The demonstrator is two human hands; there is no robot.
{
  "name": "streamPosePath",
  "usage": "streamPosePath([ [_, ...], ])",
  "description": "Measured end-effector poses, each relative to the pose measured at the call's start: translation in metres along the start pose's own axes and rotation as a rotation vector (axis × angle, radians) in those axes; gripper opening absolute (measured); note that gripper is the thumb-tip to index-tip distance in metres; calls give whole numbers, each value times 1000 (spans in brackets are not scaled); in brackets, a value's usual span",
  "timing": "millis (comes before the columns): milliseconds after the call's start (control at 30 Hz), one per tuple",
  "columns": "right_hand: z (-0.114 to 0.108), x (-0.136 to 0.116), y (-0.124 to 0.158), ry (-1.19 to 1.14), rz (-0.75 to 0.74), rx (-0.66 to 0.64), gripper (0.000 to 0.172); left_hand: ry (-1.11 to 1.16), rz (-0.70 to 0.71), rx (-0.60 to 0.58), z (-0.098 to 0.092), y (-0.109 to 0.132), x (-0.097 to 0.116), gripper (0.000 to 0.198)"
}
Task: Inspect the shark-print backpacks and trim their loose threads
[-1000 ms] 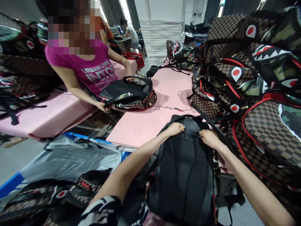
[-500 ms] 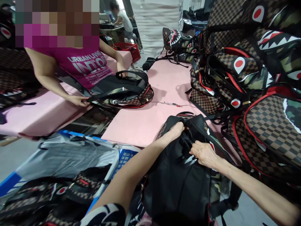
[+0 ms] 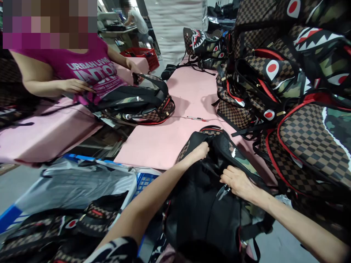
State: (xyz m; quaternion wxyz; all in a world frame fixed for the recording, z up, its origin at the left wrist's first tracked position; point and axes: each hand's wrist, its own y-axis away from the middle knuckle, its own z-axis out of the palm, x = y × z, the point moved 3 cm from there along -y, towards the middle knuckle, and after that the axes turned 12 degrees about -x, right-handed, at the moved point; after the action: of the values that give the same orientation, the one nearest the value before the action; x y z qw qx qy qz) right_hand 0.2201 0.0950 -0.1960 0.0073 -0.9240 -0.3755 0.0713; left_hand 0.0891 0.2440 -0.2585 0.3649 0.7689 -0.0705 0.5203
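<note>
A black backpack point(image 3: 203, 215) with checkered and camouflage sides lies in front of me, partly over the pink table's near end. My left hand point(image 3: 201, 150) is closed on its black fabric near the top. Lower and to the right, my right hand point(image 3: 237, 180) is closed around small thread snips point(image 3: 223, 191), whose blades point down toward the black panel. The fingers of that hand also press at the fabric's edge. Between the hands the cloth opens into a dark, folded gap, and its inside is hidden.
Checkered backpacks point(image 3: 312, 135) are piled along the right. A blue crate point(image 3: 145, 180) lined with plastic holds more bags at lower left. Across the pink table point(image 3: 148, 146), a co-worker handles another backpack point(image 3: 148, 106). A thin pen-like tool point(image 3: 197, 118) lies mid-table.
My left hand has lifted slightly off the gap's edge, and the fabric between my hands has spread wider. The snips have tilted. The co-worker's hand nearer the left has risen toward their body.
</note>
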Motion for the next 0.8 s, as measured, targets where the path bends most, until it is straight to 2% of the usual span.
streamPosePath([
  [133, 16, 0, 13, -12, 65, -83, 22, -201, -34, -50, 2, 33, -17, 24],
  [233, 23, 3, 16, -59, 146, -136, 18, -294, -29, -30, 7, 43, -24, 16],
  [367, 26, 6, 17, -102, 194, -182, 19, -425, 9, -39, 13, 41, -25, 16],
  [433, 28, 6, 17, -112, 199, -182, 20, -478, 57, -22, 14, 39, -23, 13],
  [533, 32, 8, 16, -101, 200, -173, 20, -537, 146, 5, 16, 35, -19, 21],
  [600, 34, 9, 14, -72, 186, -166, 20, -560, 180, -13, 17, 32, -17, 17],
  [667, 34, 10, 11, -48, 162, -162, 20, -566, 187, -47, 18, 29, -18, 5],
  [800, 32, 16, 7, -88, 151, -152, 22, -535, 153, -98, 15, 25, -25, 12],
])
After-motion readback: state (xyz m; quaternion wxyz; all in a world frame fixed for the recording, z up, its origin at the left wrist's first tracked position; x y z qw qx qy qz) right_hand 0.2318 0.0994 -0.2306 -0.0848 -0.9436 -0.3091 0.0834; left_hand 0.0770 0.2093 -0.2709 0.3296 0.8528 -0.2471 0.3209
